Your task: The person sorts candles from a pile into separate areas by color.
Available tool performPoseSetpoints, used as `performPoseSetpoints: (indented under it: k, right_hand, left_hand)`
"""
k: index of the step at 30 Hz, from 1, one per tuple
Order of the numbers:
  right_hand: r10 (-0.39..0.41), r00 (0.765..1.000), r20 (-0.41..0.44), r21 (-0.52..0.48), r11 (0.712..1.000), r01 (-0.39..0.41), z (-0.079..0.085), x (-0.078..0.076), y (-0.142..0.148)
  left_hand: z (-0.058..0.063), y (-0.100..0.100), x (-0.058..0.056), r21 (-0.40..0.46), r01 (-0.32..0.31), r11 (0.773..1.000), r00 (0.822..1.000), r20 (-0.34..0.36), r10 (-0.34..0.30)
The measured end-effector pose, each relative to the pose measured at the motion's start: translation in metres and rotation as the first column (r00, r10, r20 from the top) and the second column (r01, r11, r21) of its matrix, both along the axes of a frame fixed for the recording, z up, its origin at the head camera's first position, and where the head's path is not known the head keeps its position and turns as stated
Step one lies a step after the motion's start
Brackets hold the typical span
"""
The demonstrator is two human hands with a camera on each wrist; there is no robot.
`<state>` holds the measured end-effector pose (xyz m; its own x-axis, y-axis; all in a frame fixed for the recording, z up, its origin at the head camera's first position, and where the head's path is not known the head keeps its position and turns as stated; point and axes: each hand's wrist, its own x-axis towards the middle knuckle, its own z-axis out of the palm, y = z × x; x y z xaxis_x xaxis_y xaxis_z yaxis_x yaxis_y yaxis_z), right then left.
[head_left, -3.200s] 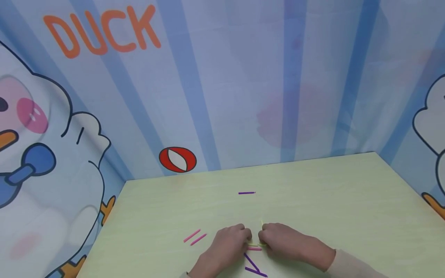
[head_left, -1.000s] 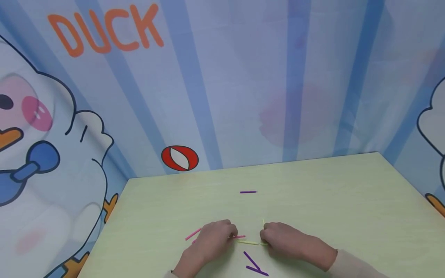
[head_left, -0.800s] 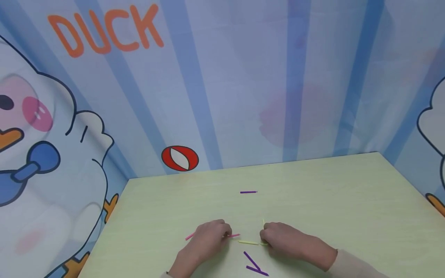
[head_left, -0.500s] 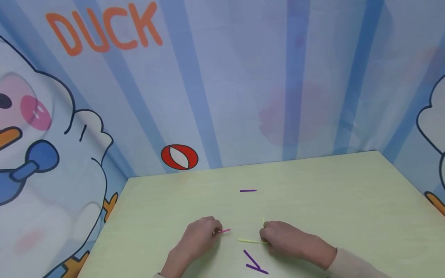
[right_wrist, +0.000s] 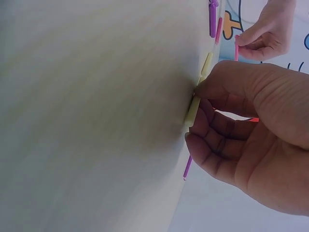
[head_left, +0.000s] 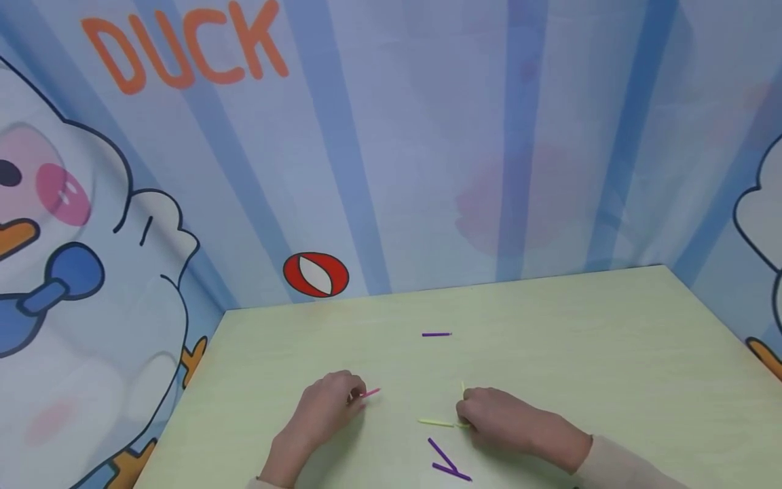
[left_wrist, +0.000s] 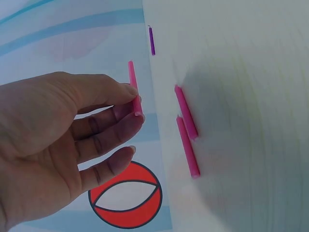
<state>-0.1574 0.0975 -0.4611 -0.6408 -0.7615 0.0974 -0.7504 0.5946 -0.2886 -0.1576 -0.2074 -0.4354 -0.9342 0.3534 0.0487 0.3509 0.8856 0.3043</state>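
Observation:
My left hand [head_left: 326, 404] pinches a pink birthday candle [left_wrist: 133, 77] between thumb and fingertips, raised above the table. Two more pink candles [left_wrist: 187, 113] lie below it in the left wrist view; the hand hides them from the head view. My right hand [head_left: 501, 418] stays low at the table. Its thumb and fingers pinch a pale yellow candle [right_wrist: 192, 112], whose middle is covered by the thumb. Just left of that hand another yellow candle [head_left: 436, 423] lies flat, nearly end to end with a yellow piece showing under the fingers.
Two purple candles [head_left: 442, 454] lie touching in a slanted V near the front of the pale green table [head_left: 580, 353]. One purple candle [head_left: 436, 334] rests alone farther back. A fabric backdrop [head_left: 421, 149] with duck drawings stands behind and at both sides.
My left hand has taken the pink candle from beside the yellow one and carried it left and up, over the other pink candles. The right hand has hardly moved.

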Motion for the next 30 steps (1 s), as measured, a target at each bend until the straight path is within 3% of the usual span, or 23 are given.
performPoseSetpoints:
  k: [18, 30]
  right_hand:
    - [-0.004, 1.000, 0.015, -0.001, 1.000, 0.004, -0.001, 0.000, 0.000]
    - [-0.005, 1.000, 0.028, 0.005, 1.000, 0.005, 0.000, 0.000, 0.000]
  left_hand:
    - [-0.005, -0.011, -0.002, -0.047, -0.080, 0.996, 0.996, 0.036, 0.081]
    - [-0.015, -0.017, 0.002, -0.021, -0.043, 0.999, 0.999, -0.022, 0.043]
